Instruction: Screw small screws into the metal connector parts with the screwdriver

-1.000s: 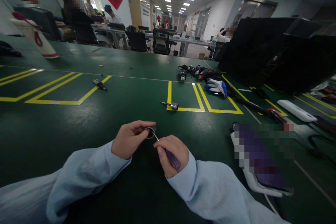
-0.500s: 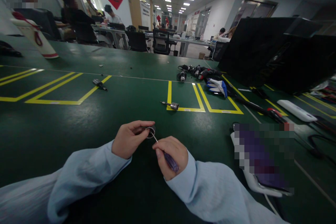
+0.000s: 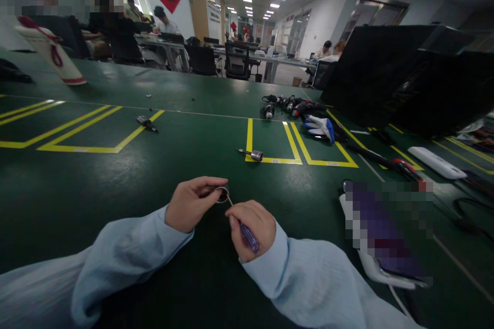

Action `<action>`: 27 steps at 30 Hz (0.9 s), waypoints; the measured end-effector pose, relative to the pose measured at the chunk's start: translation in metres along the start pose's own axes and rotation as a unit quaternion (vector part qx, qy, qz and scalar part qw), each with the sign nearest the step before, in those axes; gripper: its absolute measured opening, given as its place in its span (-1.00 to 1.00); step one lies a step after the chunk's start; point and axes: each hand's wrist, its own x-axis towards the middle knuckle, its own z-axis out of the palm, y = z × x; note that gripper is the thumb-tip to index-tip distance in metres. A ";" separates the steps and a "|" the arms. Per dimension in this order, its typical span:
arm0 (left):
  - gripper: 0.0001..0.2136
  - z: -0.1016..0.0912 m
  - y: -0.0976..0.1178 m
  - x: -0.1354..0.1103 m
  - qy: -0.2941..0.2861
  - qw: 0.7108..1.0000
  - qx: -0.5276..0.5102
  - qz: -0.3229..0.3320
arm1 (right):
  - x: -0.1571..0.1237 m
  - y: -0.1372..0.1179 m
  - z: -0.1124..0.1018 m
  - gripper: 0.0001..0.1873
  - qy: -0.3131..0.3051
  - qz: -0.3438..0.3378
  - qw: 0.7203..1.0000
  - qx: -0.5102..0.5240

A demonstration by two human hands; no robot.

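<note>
My left hand (image 3: 193, 203) pinches a small round metal ring-shaped part (image 3: 223, 195) between thumb and fingers, its open end facing right. Closed around the purple translucent handle of a screwdriver (image 3: 249, 238) is my right hand (image 3: 252, 226). The thin metal shaft points up and left, its tip at the rim of the ring-shaped part; whether it touches inside I cannot tell. Beyond my hands, a metal cylindrical part with a thin shaft (image 3: 254, 155) lies on the yellow tape. A small dark metal piece (image 3: 146, 123) rests farther left.
The green table (image 3: 154, 180) carries yellow tape outlines. Blue-and-white gloves (image 3: 319, 127) lie near several dark drill-like parts (image 3: 283, 104). To the right are a phone (image 3: 382, 231) on a white stand, a white power bank-like block (image 3: 436, 162) and cables. A white-and-red cup (image 3: 57, 54) stands far left.
The screwdriver has turned slightly in my right hand, its handle shifting a little up and left and its shaft moving toward the right side of the ring-shaped part. My left hand stays put.
</note>
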 end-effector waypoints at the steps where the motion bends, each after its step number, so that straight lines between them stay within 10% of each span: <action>1: -0.74 0.000 0.000 0.000 -0.002 1.000 0.001 0.001 | 0.000 0.000 0.000 -0.83 -0.002 0.000 1.000 0.001; 10: -0.78 -0.015 -0.002 0.023 -0.006 0.995 -0.091 -0.039 | -0.002 0.005 0.001 -0.84 0.027 0.133 0.982 0.132; 19: -0.68 -0.085 -0.016 0.095 0.247 0.938 -0.243 -0.032 | 0.024 0.066 0.020 -0.83 0.096 0.445 0.761 0.462; 27: -0.77 -0.132 -0.030 0.120 0.372 0.904 -0.212 0.010 | 0.060 0.089 0.048 -0.59 0.020 0.449 0.767 0.457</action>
